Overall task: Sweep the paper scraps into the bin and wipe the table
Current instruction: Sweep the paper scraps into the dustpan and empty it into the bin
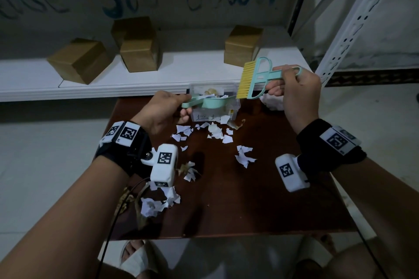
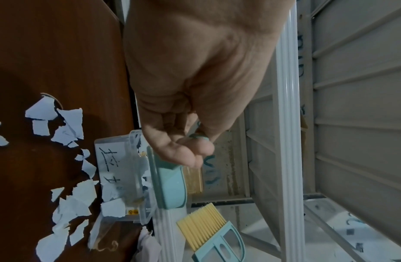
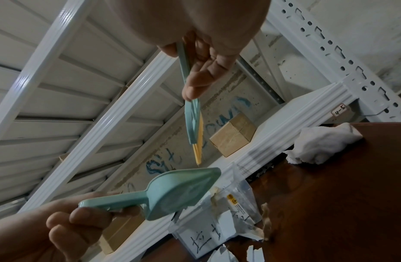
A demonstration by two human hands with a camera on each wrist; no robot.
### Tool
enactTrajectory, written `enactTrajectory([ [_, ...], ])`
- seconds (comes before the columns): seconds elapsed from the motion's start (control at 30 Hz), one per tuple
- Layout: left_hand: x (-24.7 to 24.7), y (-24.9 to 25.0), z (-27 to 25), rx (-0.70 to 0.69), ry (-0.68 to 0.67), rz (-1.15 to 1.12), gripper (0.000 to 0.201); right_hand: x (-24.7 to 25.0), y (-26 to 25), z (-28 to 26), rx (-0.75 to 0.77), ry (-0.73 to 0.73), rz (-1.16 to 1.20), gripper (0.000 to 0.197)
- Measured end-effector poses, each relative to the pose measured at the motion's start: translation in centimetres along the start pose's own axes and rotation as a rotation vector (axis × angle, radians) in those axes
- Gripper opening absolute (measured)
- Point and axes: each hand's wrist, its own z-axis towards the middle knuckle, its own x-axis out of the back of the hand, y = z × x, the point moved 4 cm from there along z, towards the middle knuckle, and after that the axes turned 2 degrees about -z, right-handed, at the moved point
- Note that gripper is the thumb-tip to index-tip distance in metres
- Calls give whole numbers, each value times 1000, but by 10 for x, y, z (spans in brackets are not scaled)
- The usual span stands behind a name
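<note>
With our left hand [image 1: 162, 110] we are gripping the handle of the small dustpan [image 1: 209, 102], fingers curled round it, holding it tipped over the clear bin [image 1: 233, 106] at the table's [image 1: 283, 199] far edge. Our right hand [image 1: 297, 92] is pinching the brush [image 1: 254, 79], raised just right of the pan, handle running rightward, bristles pointing down toward the bin. The paper scraps [image 1: 217, 132] are lying nearer us, closer to our left hand.
</note>
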Motion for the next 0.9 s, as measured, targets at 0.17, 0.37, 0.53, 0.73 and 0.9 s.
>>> enactTrajectory([
  [0.17,1,2,1,-1,13,-19,25,-1,0,-1,3,-10,-11,27],
  [0.37,4,-2,1,16,42,25,25,-1,1,-3,12,-22,-19,26],
  [0.53,-1,-1,0,6,56,32,25,-1,2,-2,15,-25,-30,26],
  [0.73,4,8,-3,-63,81,20,30,3,2,1,31,-10,-39,30],
  [0.9,9,11,-11,-63,30,63,29,11,5,7,46,-36,-150,48],
])
